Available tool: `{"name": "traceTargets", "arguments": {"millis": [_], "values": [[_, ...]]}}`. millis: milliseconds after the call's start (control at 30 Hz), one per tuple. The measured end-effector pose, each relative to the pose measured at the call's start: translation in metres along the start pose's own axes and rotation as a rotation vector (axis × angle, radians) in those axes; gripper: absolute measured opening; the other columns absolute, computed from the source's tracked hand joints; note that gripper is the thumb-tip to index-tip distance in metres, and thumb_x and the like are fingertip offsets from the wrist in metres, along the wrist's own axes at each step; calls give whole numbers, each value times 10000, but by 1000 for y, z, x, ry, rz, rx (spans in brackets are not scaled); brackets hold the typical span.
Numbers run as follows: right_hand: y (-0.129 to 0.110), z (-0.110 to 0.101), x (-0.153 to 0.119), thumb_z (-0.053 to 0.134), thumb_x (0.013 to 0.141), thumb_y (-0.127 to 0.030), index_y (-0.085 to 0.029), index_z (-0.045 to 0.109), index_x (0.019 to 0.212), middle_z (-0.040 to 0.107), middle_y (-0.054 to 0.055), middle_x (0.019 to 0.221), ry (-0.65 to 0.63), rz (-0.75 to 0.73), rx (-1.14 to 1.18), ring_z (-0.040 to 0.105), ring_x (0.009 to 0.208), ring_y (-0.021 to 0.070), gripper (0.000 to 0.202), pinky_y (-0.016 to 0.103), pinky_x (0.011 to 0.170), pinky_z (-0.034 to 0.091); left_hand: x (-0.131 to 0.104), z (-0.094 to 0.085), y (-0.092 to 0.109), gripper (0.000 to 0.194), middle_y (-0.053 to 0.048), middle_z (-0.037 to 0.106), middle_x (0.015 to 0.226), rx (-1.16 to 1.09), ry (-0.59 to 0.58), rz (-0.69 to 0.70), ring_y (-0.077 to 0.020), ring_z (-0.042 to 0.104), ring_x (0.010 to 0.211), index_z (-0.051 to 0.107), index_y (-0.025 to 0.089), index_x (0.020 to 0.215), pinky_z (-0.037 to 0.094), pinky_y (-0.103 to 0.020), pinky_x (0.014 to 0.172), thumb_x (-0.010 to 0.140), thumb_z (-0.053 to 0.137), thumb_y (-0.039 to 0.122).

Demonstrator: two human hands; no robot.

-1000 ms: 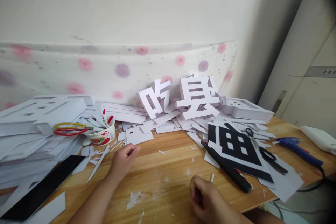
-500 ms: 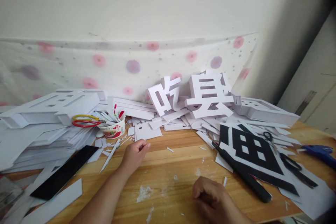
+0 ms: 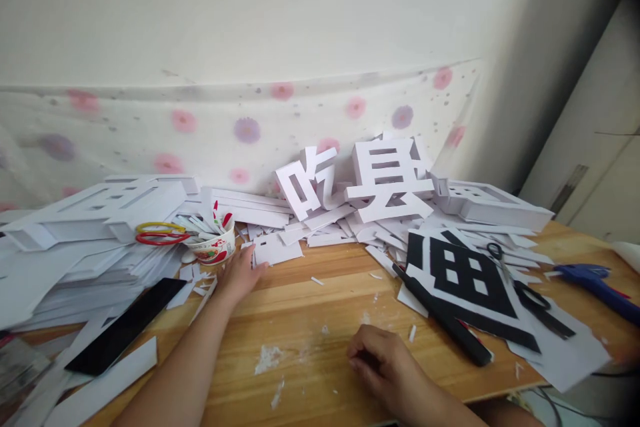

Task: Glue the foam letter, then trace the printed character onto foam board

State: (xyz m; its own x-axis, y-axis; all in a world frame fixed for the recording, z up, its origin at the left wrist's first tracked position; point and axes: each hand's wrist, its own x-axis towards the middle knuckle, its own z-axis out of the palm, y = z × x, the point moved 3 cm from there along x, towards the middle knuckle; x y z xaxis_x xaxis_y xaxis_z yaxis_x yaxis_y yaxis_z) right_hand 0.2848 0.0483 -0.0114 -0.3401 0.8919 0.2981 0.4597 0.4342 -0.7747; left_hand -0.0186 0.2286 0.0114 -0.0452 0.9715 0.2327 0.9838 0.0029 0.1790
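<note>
My left hand (image 3: pixel 241 275) reaches forward over the table, fingers stretched out and thumb apart, with nothing seen in it. Its fingertips are beside a printed paper bowl (image 3: pixel 216 250) and at the near left edge of a flat white foam board piece (image 3: pixel 280 251). The bowl holds white strips, and scissors with red and yellow handles (image 3: pixel 161 235) lie at its left. My right hand (image 3: pixel 383 363) rests on the table near the front, fingers curled into a loose fist; nothing shows in it. A small white scrap (image 3: pixel 413 333) lies just to its right.
White box-built characters (image 3: pixel 390 177) stand on offcuts at the back. Left are stacked white boards (image 3: pixel 95 280) and a black phone-like slab (image 3: pixel 127 327). Right are a black-and-white cutout sheet (image 3: pixel 470 280), a long black tool (image 3: pixel 443 313), black-handled scissors (image 3: pixel 533 297) and a blue glue gun (image 3: pixel 595 283).
My left hand has moved forward and left toward the bowl, its fingers opening from a curl. My right hand stays curled on the table. The view has shifted slightly to the right.
</note>
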Motion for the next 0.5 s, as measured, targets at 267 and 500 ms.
{"name": "traceTargets", "arguments": {"millis": [267,500], "values": [[4,-1,7,579,726,-129,-179,628,729,660,15,712,43,63,96,587,652,134,70,215,601,430,32,3,28,419,-104,515,1311,105,-173,182,-276,498,1184,535,177,1225,390,-523,993,875,589,401],[0,-2,4,584,721,-111,-180,654,747,669,18,720,27,17,68,588,659,135,101,214,616,427,16,-3,38,575,-144,603,1166,43,-194,128,-353,508,1146,596,172,1135,372,-525,959,669,730,481]]}}
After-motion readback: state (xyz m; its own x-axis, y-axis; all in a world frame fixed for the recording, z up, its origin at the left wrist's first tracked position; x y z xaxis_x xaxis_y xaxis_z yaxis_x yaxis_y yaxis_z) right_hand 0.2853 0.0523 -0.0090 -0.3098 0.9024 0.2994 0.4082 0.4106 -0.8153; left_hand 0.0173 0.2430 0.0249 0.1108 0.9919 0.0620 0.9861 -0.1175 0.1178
